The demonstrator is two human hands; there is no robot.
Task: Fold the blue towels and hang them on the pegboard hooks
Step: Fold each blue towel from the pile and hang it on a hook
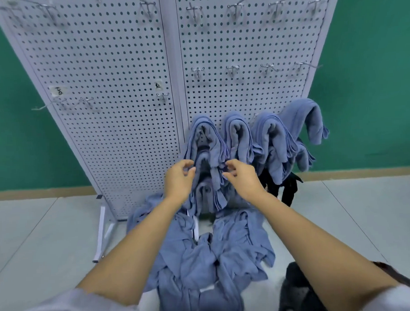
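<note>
Left hand [178,180] fingers [187,165] loosely curled, empty, right hand [243,179] maybe pinching, can't tell, both at folded blue terry towels [209,141] hung low on white perforated pegboard [125,64]; soft, light, floppy, so grab along the fold; crumpled blue towels [204,261] heaped on floor [38,233].

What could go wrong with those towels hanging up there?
The leftmost hanging bundle looks thick and layered; with the left hand and right hand reaching at it, a tug might pull it off the pegboard. The pile of loose towels lies spread on the floor, so someone could step on it or trip.
</note>
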